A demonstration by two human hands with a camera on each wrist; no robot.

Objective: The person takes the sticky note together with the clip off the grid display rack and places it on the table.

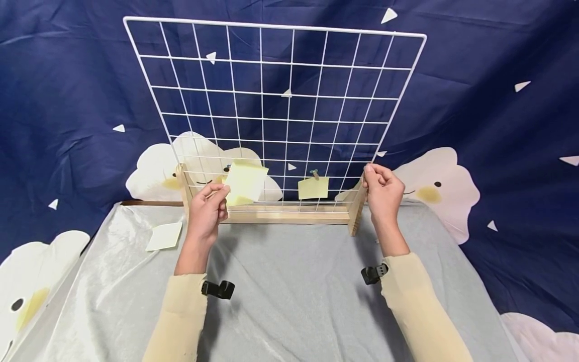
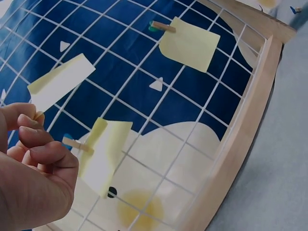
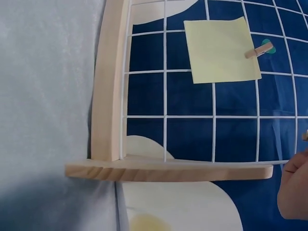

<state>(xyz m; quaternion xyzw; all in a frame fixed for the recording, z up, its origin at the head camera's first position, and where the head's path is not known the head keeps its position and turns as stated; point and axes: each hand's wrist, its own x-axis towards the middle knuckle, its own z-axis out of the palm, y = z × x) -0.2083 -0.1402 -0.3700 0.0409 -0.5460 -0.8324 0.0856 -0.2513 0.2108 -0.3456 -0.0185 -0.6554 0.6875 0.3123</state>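
Observation:
My left hand pinches a pale yellow sticky note by its edge, in front of the white wire grid. Behind that note, a second note hangs on the grid from a small clothespin. At the grid's lower right, another note is fastened by a wooden clothespin with a green decoration. My right hand is beside the top of the right wooden support, pinching a small wooden clothespin, mostly cut off at the right wrist view's edge.
The grid stands upright in a wooden base on a table with a grey cloth. A loose note lies on the cloth at the left. A dark blue curtain with cloud prints hangs close behind.

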